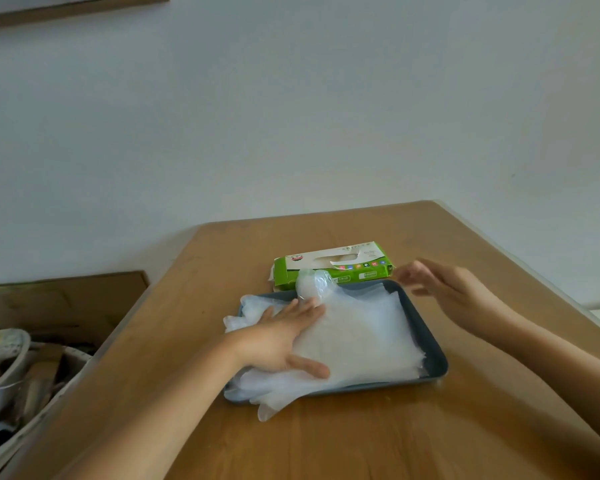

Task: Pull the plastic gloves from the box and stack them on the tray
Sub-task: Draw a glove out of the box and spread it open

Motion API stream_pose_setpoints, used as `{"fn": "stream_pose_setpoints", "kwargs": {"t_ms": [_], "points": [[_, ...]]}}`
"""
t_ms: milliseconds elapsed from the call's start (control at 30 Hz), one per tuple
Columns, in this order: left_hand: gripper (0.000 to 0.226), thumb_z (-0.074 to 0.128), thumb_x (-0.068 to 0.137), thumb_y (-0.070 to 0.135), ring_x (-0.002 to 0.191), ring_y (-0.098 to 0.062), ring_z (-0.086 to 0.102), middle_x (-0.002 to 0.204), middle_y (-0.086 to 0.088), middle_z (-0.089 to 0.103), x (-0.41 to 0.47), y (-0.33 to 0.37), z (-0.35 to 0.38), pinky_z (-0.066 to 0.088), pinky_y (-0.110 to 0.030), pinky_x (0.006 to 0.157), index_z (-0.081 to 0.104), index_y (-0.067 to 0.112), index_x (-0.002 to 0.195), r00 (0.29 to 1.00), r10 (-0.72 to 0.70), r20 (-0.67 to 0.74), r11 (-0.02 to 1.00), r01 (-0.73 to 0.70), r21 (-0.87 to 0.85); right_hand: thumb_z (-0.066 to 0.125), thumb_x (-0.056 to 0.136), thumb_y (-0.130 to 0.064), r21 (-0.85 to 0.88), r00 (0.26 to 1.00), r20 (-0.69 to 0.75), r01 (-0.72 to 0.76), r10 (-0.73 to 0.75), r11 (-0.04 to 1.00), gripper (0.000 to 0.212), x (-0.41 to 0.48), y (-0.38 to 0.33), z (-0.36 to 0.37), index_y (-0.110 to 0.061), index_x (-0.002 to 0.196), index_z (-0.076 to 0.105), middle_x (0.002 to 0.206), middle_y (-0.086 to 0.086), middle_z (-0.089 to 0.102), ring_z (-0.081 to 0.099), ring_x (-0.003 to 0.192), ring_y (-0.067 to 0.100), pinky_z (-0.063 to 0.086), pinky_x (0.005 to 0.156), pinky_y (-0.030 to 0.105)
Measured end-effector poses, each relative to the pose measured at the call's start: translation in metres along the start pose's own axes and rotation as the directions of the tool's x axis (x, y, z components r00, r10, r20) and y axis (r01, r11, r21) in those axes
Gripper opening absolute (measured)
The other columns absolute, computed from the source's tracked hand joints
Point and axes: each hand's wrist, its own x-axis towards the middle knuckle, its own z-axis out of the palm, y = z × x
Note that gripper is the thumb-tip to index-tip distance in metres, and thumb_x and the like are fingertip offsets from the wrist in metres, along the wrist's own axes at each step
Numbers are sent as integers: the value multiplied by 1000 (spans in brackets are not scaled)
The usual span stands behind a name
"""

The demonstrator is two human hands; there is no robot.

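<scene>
1. Tabletop (pixel 326 441), wooden: bears the tray and box.
2. Left hand (pixel 280 339): flat, fingers straight, pressing the glove stack (pixel 364 334) down.
3. Tray (pixel 434 353), dark grey: holds the stack; some gloves spill over its near-left rim.
4. Right hand (pixel 442 289): fingers loosely apart, apparently empty, blurred, near the box's right end.
5. Glove box (pixel 329 270), green, just behind the tray. Step judged: fetching another glove; next, a light pinch at the opening.

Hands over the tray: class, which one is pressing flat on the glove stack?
The left hand, palm down, fingers straight on the gloves in the tray. The right hand is raised beside the tray, near the green box.
</scene>
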Motion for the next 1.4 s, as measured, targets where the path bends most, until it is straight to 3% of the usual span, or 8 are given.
{"fn": "stream_pose_setpoints", "kwargs": {"t_ms": [133,267,533,700,867,1167,1300,1400], "points": [[113,58,74,74,142,-6,-25,156,16,-24,0,-2,6,-17,-41,116,-13,33,151,1000,-3,13,999,2,48,47,91,-50,-264,983,159,134,-94,955,22,2,-22,5,-46,110,58,111,-18,66,61,88,-4,50,83,21],[115,61,73,72,141,-8,-28,155,14,-27,-4,-1,5,-16,-42,117,-16,34,150,999,-21,26,998,19,53,55,85,-60,-414,772,622,178,135,893,68,2,-27,27,-53,144,20,147,-33,19,29,131,-10,25,111,22],[118,64,71,71,146,-18,-18,158,7,-22,-31,-17,-24,-7,-44,120,-17,35,149,952,-240,190,962,207,179,63,77,-63,-435,657,728,222,195,873,89,11,-24,18,-54,146,7,151,-33,-7,-4,133,-12,3,115,25],[112,76,68,60,144,-15,22,159,10,17,-41,-29,-62,23,-26,115,9,33,153,925,-273,264,960,244,138,68,71,-64,-406,777,601,97,186,908,60,35,-34,9,-55,127,47,134,-33,43,43,119,-7,35,105,21],[80,66,71,63,125,3,42,140,26,41,-19,-35,-89,34,-16,98,40,37,142,985,-165,-39,979,159,-125,66,84,-45,-435,958,287,109,23,894,30,93,-16,10,-42,114,62,120,-16,59,52,98,1,37,83,19],[48,46,99,36,131,-11,43,147,6,43,79,-66,-60,35,-27,108,40,24,145,940,-174,-295,931,59,-361,56,94,-14,-407,975,175,199,-138,892,22,150,13,42,-24,101,74,130,-2,56,55,110,15,32,86,16],[54,57,95,28,120,-6,43,141,10,42,98,-74,-47,44,-4,76,38,25,145,947,-159,-280,922,41,-385,67,87,-30,-355,949,275,247,-151,902,14,162,24,52,-31,98,75,133,-10,54,42,125,10,31,100,24],[61,62,92,28,136,-10,33,147,5,37,104,-83,-41,32,-8,101,35,25,146,951,-135,-279,914,11,-405,67,86,-35,-354,936,328,244,-125,903,22,164,33,66,-30,107,73,139,-12,50,29,135,10,20,107,22]]}}
